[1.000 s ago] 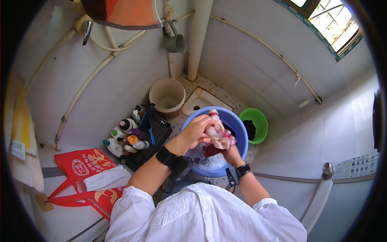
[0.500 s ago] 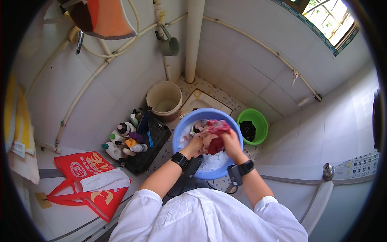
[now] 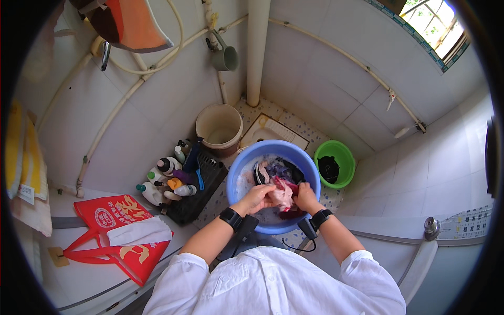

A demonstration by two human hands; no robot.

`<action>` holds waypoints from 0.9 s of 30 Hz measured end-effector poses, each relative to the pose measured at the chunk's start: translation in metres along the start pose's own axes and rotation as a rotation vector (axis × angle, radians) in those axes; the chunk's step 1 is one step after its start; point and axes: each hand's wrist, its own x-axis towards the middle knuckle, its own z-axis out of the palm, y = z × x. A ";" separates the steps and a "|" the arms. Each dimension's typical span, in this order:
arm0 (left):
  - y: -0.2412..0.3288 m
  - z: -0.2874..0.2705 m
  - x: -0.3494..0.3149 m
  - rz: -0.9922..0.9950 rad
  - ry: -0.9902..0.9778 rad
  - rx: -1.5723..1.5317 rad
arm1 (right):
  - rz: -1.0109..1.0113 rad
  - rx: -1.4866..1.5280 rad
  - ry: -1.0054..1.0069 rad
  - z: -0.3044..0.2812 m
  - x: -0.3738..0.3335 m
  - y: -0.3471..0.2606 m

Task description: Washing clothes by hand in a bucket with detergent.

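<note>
A blue plastic basin [image 3: 234, 195] holds soapy water and wet laundry. Both my hands are over its near part, gripping a red and pink garment [image 3: 284, 196]. My left hand [image 3: 256, 199] pinches the pink side between thumb and fingers. On the red side, my right hand [image 3: 306, 198] is closed with its fingers curled in. The garment's lower end hangs down at the suds. Beyond it in the basin lie dark and purplish clothes [image 3: 283, 170] and a light piece with a dark stripe [image 3: 261, 173].
A green basin [image 3: 350, 167] with a dark cloth stands to the right. Behind are a squat toilet [image 3: 294, 137] and a pale bucket [image 3: 201, 126]. Several bottles [image 3: 170, 181] sit on a black rack [image 3: 205, 191] at left, near a red bag [image 3: 113, 210].
Both hands have come lower and nearer to me with the red and pink garment. Dark clothes in the basin now show beyond it.
</note>
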 end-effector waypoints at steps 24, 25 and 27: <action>0.014 -0.042 0.017 0.529 0.164 1.274 | -0.254 0.724 -0.041 -0.098 -0.019 -0.076; 0.015 -0.041 0.024 0.535 0.145 1.280 | -0.329 0.751 0.025 -0.108 -0.023 -0.073; 0.015 -0.053 0.032 0.634 0.145 1.296 | -0.466 0.712 0.046 -0.152 -0.046 -0.103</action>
